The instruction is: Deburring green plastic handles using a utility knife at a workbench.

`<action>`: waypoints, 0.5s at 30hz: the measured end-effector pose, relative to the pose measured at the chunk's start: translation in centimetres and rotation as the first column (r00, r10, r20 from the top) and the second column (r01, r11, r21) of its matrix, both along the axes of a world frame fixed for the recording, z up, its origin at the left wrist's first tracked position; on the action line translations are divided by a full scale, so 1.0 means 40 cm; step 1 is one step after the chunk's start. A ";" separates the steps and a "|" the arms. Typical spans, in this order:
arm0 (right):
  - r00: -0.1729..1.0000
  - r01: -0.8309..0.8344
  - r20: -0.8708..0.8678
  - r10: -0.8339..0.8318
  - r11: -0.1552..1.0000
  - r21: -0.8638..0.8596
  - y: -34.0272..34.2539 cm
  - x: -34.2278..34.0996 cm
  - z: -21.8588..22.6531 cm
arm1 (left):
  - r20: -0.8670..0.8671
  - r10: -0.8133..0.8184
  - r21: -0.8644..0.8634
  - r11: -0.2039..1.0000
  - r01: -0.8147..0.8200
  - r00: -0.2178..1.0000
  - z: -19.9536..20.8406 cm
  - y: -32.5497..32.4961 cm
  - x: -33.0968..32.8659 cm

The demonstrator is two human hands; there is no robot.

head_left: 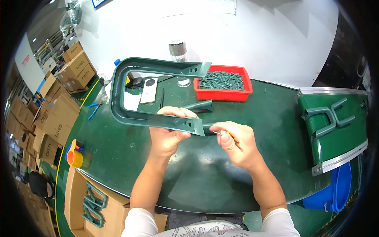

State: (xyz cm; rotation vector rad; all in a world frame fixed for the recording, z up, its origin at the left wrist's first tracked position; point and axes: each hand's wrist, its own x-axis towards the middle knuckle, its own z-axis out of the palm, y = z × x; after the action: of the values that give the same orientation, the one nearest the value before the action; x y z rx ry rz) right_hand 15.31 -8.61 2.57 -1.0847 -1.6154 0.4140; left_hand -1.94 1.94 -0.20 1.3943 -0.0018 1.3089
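Note:
My left hand (166,138) is closed around the lower arm of a dark green U-shaped plastic channel (118,93), held above the table with its open ends to the right. Two small holes show near each end. Close to the lower end, my right hand (240,144) is closed in a pinch on a small thin tool (217,132); most of it is hidden by the fingers, so its kind is unclear. Behind my hands, another green plastic piece (203,105) lies on the table, partly covered by the channel and left hand.
A red bin (223,95) of small green pieces stands at the back. Nearby are a lidded clear bottle (177,49) and a white phone (149,91). Blue pliers (94,110) and an orange cup (75,157) lie left. A green conveyor (335,146) carries parts; a carton (75,197) holds others.

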 end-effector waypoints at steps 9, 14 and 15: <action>0.992 0.002 0.124 -0.011 0.997 0.073 0.005 -0.004 -0.011 | 0.026 -0.070 -0.047 0.996 0.071 0.997 0.007 -0.004 -0.009; 0.989 -0.002 0.145 -0.009 0.997 0.080 0.007 -0.004 -0.014 | 0.015 -0.075 -0.048 0.996 0.076 0.997 0.009 -0.006 -0.008; 0.989 -0.002 0.147 -0.010 0.997 0.077 0.007 -0.004 -0.014 | 0.014 -0.074 -0.047 0.996 0.075 0.997 0.009 -0.007 -0.008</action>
State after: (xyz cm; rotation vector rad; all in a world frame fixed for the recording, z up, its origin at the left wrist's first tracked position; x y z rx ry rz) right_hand 15.13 -8.33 2.02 -1.0810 -1.7447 0.2713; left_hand -2.26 1.66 0.16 1.3334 -0.0306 1.2482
